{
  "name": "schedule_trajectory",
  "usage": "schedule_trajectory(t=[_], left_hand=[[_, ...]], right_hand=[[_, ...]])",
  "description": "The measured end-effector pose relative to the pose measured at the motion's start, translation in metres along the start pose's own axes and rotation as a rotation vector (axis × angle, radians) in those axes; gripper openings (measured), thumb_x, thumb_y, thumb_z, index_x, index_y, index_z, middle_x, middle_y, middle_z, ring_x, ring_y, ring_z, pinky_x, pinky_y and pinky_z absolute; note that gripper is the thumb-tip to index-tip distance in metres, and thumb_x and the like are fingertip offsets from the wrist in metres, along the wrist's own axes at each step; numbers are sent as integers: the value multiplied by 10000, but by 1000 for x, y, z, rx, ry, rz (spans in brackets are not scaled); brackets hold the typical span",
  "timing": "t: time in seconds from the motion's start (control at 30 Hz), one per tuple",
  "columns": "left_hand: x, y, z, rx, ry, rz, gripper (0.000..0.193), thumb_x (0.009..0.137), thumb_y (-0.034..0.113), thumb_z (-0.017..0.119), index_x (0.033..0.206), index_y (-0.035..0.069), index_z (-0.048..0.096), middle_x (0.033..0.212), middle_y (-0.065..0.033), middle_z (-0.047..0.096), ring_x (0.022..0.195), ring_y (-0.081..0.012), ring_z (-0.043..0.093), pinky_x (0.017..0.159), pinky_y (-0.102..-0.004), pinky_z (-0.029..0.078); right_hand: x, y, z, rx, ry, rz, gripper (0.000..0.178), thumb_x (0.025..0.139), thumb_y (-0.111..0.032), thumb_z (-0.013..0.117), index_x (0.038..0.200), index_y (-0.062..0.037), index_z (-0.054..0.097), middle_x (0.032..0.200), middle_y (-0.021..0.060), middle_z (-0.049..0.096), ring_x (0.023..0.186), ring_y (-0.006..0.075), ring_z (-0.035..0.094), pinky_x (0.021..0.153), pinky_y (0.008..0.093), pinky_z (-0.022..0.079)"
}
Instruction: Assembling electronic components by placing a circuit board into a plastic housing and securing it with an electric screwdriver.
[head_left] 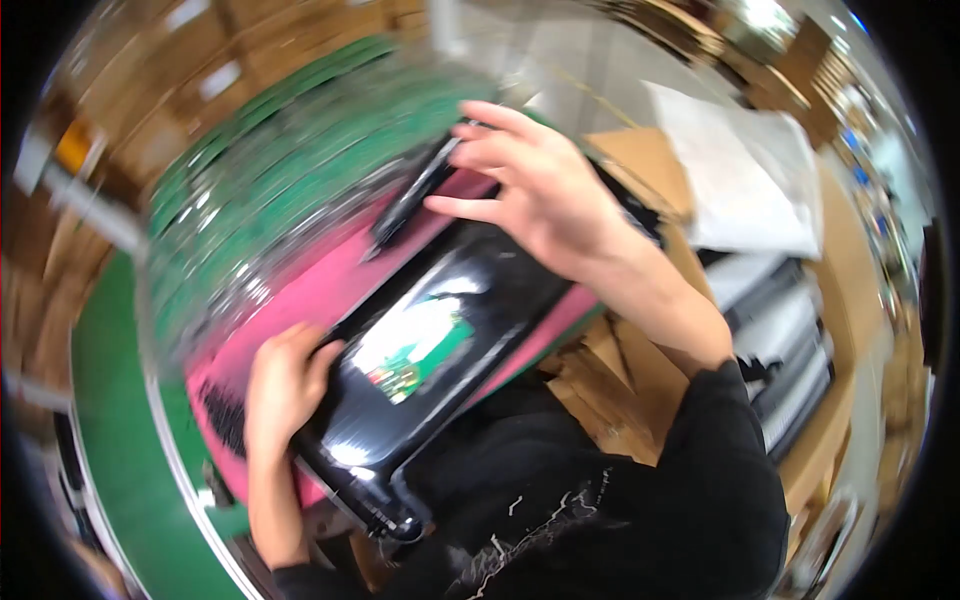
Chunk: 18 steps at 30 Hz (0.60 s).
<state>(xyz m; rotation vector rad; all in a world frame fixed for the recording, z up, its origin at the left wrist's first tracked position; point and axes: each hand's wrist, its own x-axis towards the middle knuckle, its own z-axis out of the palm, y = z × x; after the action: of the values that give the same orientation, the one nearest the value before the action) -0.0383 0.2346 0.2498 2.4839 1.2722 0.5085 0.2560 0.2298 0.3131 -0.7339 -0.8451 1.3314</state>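
Note:
A glossy black panel (480,270), long and rectangular, lies aslant on a pink mat (310,285). On its surface a bright patch shows, with a green circuit board (410,370) beside the glare. My left hand (285,385) grips the panel's left edge, fingers curled at the rim. Over the far end of the panel my right hand (545,190) is raised with fingers spread. Close to its fingertips is a long black tool with a narrow pointed end, screwdriver-like (405,208); whether they touch it is unclear.
Small black pieces, like screws (222,415), are heaped on the mat's left side. Clear plastic wrapping over green layers (290,160) stands beyond the mat. At right is an open carton (840,330) with wrapped flat parts and a white foam sheet (735,170). Stacked boxes (150,70) stand behind.

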Motion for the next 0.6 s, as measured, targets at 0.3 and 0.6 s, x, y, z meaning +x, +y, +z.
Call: schedule_trajectory(t=[0.3, 0.6], left_hand=[[-93, 49, -57, 333, 640, 53, 164, 870, 74, 734, 1026, 27, 739, 996, -156, 694, 855, -289, 661, 773, -397, 542], [-239, -21, -68, 251, 1133, -684, 258, 870, 155, 687, 1006, -63, 668, 876, -156, 641, 808, -230, 596, 765, -368, 484]], right_hand=[[-45, -131, -82, -1330, 59, -504, 106, 905, -101, 612, 986, -33, 613, 871, -8, 597, 800, 53, 554, 658, 224, 474], [-126, -216, -348, -1932, 679, 999, 292, 772, -189, 514, 743, 37, 696, 664, 175, 665, 526, 258, 629, 481, 402, 507]])
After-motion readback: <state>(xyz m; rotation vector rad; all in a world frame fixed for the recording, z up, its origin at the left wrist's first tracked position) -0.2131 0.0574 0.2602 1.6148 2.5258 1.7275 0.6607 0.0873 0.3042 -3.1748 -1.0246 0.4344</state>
